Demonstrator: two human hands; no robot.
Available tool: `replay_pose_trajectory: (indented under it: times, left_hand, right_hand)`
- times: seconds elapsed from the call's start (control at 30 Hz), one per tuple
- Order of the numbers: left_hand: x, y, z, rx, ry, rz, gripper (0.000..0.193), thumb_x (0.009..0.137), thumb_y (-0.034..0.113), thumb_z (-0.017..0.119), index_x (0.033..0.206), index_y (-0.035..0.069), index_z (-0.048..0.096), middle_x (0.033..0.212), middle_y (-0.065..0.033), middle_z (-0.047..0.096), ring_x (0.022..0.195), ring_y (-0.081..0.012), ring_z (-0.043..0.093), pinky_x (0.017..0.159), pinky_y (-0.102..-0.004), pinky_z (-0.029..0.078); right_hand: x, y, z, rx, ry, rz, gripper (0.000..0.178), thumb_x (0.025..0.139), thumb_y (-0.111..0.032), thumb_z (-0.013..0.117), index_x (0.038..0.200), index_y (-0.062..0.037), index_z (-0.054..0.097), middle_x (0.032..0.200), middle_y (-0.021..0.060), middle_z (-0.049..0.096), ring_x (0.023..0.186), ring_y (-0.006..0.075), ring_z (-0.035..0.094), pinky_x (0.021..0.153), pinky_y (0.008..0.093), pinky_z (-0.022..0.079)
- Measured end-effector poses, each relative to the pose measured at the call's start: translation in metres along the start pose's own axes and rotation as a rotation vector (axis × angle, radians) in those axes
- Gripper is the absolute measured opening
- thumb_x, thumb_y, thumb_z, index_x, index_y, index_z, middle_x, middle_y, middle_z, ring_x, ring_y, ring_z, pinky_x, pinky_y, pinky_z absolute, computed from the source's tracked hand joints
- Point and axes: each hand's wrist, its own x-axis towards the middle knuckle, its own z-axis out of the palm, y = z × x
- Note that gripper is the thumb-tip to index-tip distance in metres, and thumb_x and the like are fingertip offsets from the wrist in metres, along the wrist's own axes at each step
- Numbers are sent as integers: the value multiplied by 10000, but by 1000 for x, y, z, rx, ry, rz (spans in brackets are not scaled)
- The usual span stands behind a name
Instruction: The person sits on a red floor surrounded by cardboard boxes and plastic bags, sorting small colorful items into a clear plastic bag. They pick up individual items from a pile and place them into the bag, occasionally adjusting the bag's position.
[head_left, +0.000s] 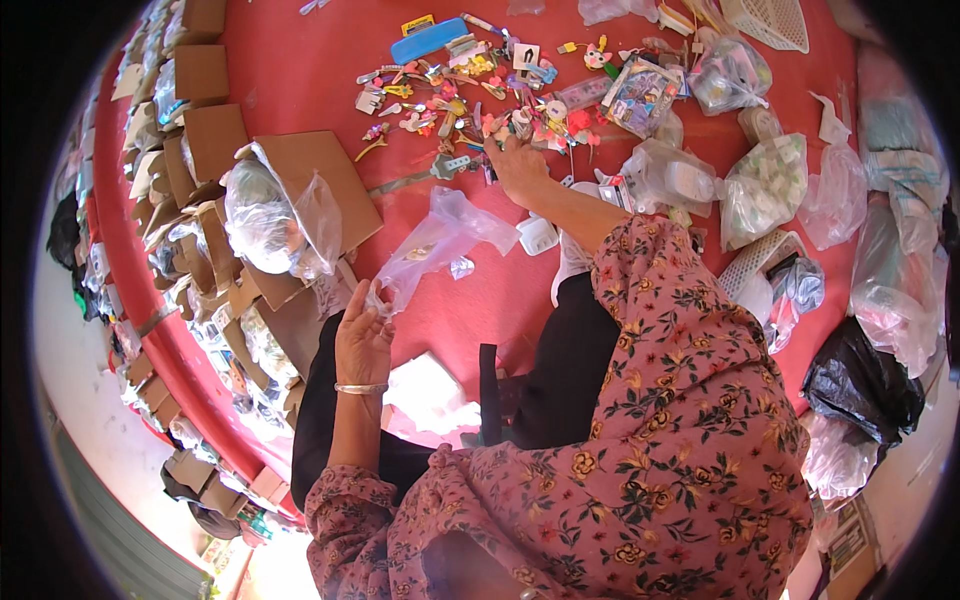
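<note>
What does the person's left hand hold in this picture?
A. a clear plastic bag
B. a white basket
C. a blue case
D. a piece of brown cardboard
A: the left hand pinches the edge of a clear plastic bag, while the right hand reaches into the pile of small colourful items.

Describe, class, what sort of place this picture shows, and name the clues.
Probably a home packing workspace on the floor: a red mat strewn with small colourful hair clips, stacked cardboard cards, and many clear plastic bags of goods.
</note>
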Motion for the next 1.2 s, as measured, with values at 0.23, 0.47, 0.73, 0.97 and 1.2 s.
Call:
replay_pose_trajectory:
  times: [0.23,0.47,0.73,0.97,1.2]
  left_hand:
    - [-5,5,8,-4,35,8,470,797,-12,456,1256,-6,355,1216,-105,470,845,-134,543,650,-207,444]
    - [-5,2,2,-3,21,-34,462,821,-10,408,1276,-7,328,1209,-91,473,879,-137,537,655,-222,439]
    - [-3,-7,-16,21,-48,0,462,795,47,483,1246,15,385,1032,-60,536,823,-117,523,676,-249,406]
    - [2,-9,-17,-50,18,51,474,787,-21,493,1246,26,382,1002,-88,541,823,-153,556,649,-242,431]
    - [7,-12,-21,-64,-35,121,580,732,-43,542,1275,6,344,964,-88,535,760,-129,527,616,-239,425]
  right_hand:
    - [9,29,14,169,-98,33,320,716,-195,608,1001,-103,496,803,155,600,720,320,612,582,416,494]
    - [10,92,-29,1013,-201,476,277,663,-115,619,922,-63,535,684,96,583,608,200,592,494,326,496]
    - [-2,43,-157,1544,-576,328,195,733,-48,580,899,-62,478,663,65,569,514,120,537,419,235,433]
    - [-23,-89,-186,1114,-1007,116,317,711,-60,587,1009,-38,479,747,98,584,605,180,595,487,275,482]
    - [-23,-126,-131,753,-1015,-241,426,741,-9,491,1164,-25,441,955,181,558,820,261,606,656,333,518]
